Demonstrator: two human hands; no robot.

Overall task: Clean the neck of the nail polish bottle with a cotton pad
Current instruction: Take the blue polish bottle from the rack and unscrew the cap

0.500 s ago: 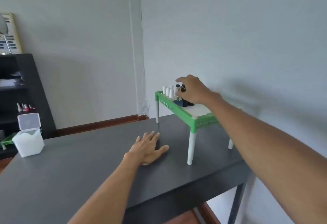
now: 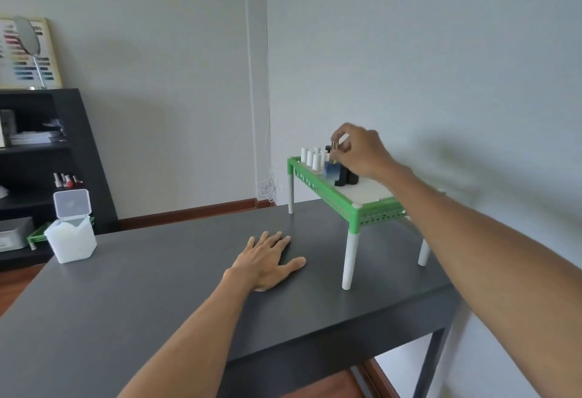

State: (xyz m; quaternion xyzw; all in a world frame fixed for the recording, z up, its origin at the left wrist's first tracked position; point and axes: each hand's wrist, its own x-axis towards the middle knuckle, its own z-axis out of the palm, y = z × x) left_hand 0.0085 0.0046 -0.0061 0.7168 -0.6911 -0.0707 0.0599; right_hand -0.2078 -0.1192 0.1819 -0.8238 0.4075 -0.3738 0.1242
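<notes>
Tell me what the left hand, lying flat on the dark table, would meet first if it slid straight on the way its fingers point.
Probably the far left leg of the green rack; the left hand has only bare table ahead before that. Depth is unclear, so it might pass beside the leg.

Soft even daylight, faint wall shadows, wide-angle bending and blur at edges.

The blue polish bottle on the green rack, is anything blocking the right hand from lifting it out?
Nothing visible; the right hand already pinches the blue bottle by its cap. White bottles and black bottles crowd either side.
</notes>
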